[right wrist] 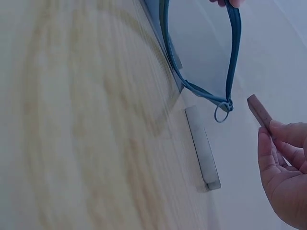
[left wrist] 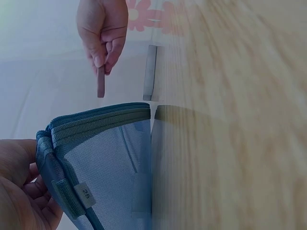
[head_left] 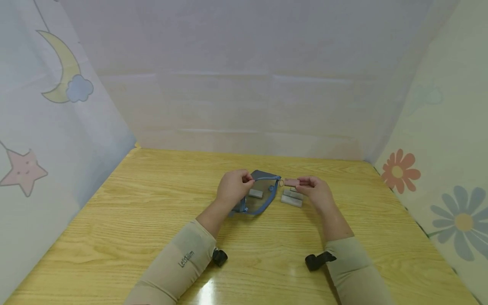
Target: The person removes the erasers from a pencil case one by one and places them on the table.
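My left hand [head_left: 231, 187] grips the upper edge of a blue mesh zip pouch [left wrist: 108, 158], which stands on the table with its mouth gaping to the right. Inside the pouch lies a grey rectangular block [head_left: 256, 193], faintly visible through the mesh in the left wrist view. A small metal ring [right wrist: 221, 112] hangs at the corner of the pouch's mouth. Between thumb and fingers, my right hand [head_left: 319, 194] pinches a pinkish-brown rectangular block [right wrist: 259, 111] in the air, just right of the ring and apart from the pouch. Below that hand, several grey blocks [head_left: 291, 201] lie side by side on the table.
The wood-grain table [head_left: 160, 182] stretches around the pouch on all sides. A pale wall sheet [head_left: 236, 101] rises behind its far edge, and printed sheets with a moon and flowers flank it. Dark camera mounts [head_left: 220, 257] sit at both wrists.
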Motion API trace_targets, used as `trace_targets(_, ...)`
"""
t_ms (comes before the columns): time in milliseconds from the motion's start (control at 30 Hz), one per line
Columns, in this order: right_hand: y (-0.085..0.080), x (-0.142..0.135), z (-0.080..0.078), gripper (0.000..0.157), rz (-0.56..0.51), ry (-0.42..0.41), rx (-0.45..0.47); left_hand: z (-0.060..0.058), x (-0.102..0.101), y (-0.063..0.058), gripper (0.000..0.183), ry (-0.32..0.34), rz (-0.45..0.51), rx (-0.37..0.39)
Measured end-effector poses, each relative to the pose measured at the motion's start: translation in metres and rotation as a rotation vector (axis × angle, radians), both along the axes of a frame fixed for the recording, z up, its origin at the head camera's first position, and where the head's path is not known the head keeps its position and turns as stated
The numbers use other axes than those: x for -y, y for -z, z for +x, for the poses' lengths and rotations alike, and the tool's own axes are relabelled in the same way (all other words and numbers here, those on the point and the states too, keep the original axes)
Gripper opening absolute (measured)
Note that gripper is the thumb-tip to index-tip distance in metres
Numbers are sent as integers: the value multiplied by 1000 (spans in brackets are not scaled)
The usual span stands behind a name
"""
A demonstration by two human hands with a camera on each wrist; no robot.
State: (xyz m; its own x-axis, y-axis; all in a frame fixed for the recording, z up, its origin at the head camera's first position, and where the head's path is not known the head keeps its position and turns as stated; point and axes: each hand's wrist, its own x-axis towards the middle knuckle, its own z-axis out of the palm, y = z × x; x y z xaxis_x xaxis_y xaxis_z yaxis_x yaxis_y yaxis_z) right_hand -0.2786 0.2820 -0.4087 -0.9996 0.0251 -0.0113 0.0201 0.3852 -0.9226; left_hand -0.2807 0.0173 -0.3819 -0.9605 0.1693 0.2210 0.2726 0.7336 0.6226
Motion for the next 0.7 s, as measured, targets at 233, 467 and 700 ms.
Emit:
trace_targets(233,2,-13,1,41,2,26,14,2,1,-1,9,0,-3,5)
trace_targets(467,2,-24,6,41,-1,54,23,2,1,-2,9,-2,-1,1)
trace_targets(700,6,-35,6,41,9,102,41,3,1,-3,9,-1,0,2)
